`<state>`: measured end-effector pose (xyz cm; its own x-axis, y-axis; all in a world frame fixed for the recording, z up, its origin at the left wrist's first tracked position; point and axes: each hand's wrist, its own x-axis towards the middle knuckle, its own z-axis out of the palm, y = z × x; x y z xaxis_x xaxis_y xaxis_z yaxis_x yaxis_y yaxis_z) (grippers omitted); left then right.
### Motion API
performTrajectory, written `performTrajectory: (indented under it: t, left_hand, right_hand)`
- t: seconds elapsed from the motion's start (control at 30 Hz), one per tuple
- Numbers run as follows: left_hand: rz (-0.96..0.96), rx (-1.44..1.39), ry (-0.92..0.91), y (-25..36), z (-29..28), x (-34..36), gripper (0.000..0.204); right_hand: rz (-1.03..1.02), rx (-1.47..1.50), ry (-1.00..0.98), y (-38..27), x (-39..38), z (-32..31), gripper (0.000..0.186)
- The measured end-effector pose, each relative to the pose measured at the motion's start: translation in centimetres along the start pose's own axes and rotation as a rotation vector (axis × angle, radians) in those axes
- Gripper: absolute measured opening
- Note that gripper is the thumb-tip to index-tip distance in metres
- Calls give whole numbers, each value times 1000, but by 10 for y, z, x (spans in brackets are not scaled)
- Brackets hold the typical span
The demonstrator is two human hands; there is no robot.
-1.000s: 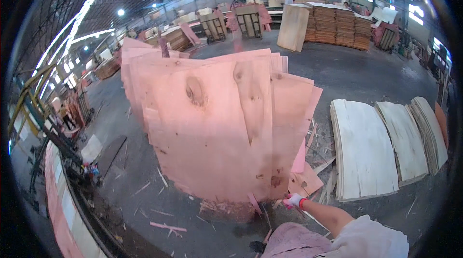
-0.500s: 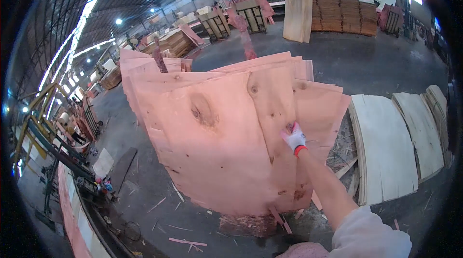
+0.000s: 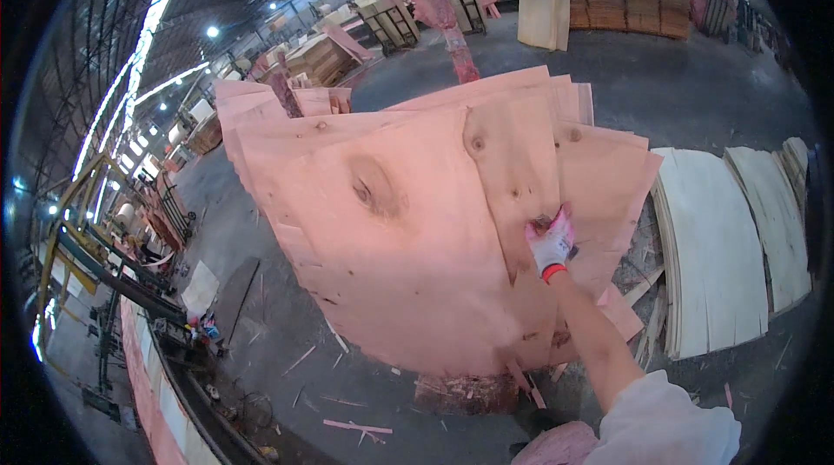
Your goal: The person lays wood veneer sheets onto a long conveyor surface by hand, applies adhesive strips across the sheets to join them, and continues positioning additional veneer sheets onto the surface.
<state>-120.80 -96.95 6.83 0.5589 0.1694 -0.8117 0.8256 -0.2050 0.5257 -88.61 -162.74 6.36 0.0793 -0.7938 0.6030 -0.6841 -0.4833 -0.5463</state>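
A stack of thin pink-stained wood veneer sheets (image 3: 382,282) stands in front of me, its layers fanned unevenly. On its right part lies a narrower veneer piece (image 3: 512,152) with knots and a ragged left edge. My right hand (image 3: 551,246), in a white and pink glove with a red cuff, has its fingers curled at this piece's lower right edge and appears to grip it. A dark patch shows between thumb and fingers; what it is I cannot make out. My left hand is out of view.
Pale veneer stacks (image 3: 717,256) stand to the right. A conveyor-like machine with a dark rail (image 3: 174,361) runs along the left. Wood scraps (image 3: 356,427) litter the floor. Farther back are a brown sheet stack (image 3: 630,0) and loaded carts (image 3: 388,23).
The view has shifted, so the stack sits farther right and slightly higher. My right hand stays at the narrow piece, its fingers more curled, and that piece's lower right corner looks lifted.
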Motion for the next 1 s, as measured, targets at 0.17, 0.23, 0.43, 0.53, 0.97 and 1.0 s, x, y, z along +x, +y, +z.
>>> performTrajectory:
  t: [0.17, 0.23, 0.43, 0.53, 0.97, 1.0]
  left_hand:
    - [-67, 38, 36, -39, 10, 62, 44]
    - [-48, 55, 8, -29, 18, 78, 43]
    - [54, 175, -79, -4, 28, 123, 39]
    - [177, 252, -105, 0, 24, 152, 37]
    - [776, -479, -656, 279, 236, -25, 82]
    - [825, -614, -701, 287, 242, -39, 79]
  right_hand:
    - [150, 299, -404, 29, 40, -27, 64]
    - [148, 291, -509, 46, 50, -33, 60]
    - [-77, 313, -552, 66, 35, -22, 51]
    - [11, 226, -859, 18, 50, -88, 45]
    - [-922, 309, -782, -25, -96, -214, 12]
    - [-948, 319, -801, -30, -106, -223, 12]
